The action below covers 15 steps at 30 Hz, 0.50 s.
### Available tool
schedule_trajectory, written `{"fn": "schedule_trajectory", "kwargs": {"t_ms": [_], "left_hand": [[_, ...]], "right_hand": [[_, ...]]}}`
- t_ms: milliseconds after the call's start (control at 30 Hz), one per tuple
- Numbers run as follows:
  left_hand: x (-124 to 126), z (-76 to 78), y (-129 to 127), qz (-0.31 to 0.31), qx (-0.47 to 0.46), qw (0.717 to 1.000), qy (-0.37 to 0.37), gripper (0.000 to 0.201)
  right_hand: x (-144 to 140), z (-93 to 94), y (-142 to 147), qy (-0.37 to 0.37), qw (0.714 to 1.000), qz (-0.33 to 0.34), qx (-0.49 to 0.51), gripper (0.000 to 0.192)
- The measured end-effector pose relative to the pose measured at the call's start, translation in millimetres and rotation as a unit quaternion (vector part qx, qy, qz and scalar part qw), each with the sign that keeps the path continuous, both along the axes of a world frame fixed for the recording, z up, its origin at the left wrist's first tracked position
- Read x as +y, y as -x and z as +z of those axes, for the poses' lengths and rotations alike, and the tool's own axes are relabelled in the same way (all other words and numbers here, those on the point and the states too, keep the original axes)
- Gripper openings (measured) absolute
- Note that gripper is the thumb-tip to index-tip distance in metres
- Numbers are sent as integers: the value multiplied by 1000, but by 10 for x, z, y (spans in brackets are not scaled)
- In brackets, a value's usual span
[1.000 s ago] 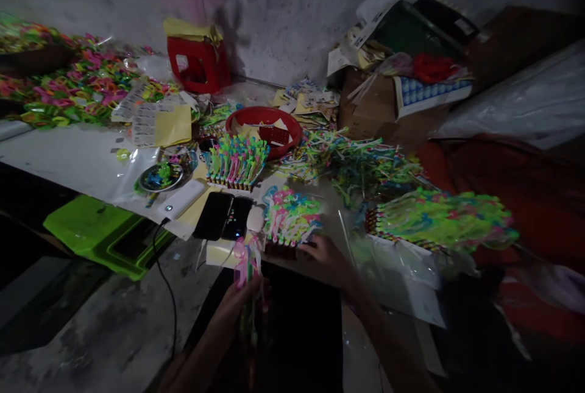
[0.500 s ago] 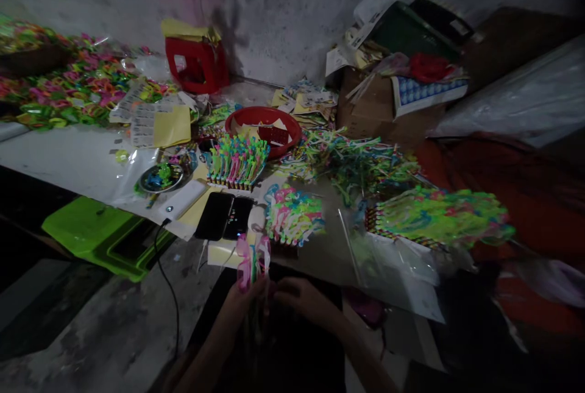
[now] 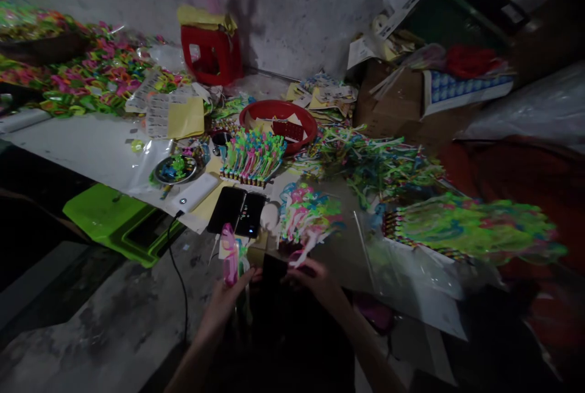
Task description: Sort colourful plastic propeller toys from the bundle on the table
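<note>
Since half a second ago, we see the right hand (image 3: 315,277) has parted from the left hand (image 3: 231,286) and moved off to the right, now bearing a pale pink-white strand (image 3: 307,250), while the whole view has swung slightly. In dim light, we find the left hand nearer to us than the open black phone case (image 3: 236,211), its fingers closed around a pink bundle (image 3: 229,253) that stands up from the fist, its top just before the case. The strand lies to the right of and nearer than the phone case, its lower end apparently pinched between thumb and fingers, though blur keeps us from seeing the exact contact. Right of the phone case sits a clump of colourful pieces (image 3: 306,213); behind it, another upright batch (image 3: 253,155). We judge the strand very light, soft and bendy, perhaps slightly slick, hardly fragile but prone to tangling with its neighbours. We would hold it low, near its lower end, and leave the limp top free.
</note>
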<state>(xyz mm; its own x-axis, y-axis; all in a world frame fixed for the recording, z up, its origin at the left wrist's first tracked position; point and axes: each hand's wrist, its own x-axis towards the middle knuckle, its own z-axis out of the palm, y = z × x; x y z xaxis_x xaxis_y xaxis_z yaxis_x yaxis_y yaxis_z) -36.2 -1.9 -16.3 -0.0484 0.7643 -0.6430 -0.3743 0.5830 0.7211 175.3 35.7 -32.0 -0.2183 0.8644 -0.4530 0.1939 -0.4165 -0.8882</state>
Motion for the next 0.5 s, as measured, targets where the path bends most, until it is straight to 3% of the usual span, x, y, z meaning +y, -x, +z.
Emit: {"fn": "schedule_trajectory", "kwargs": {"t_ms": [67,200,367,500], "left_hand": [[17,11,72,1,3,1000,10,46],[30,27,114,5,11,1000,15,49],[34,40,100,13,17,1000,19,53],[43,-17,112,-3,9,1000,22,50]], "right_hand": [[128,-44,-60,-49,998,-10,-31,43],[304,-57,-112,-167,976,42,-132,24],[383,-110,-108,-208,954,88,-199,22],[528,-50,-28,-216,905,146,-337,16]]}}
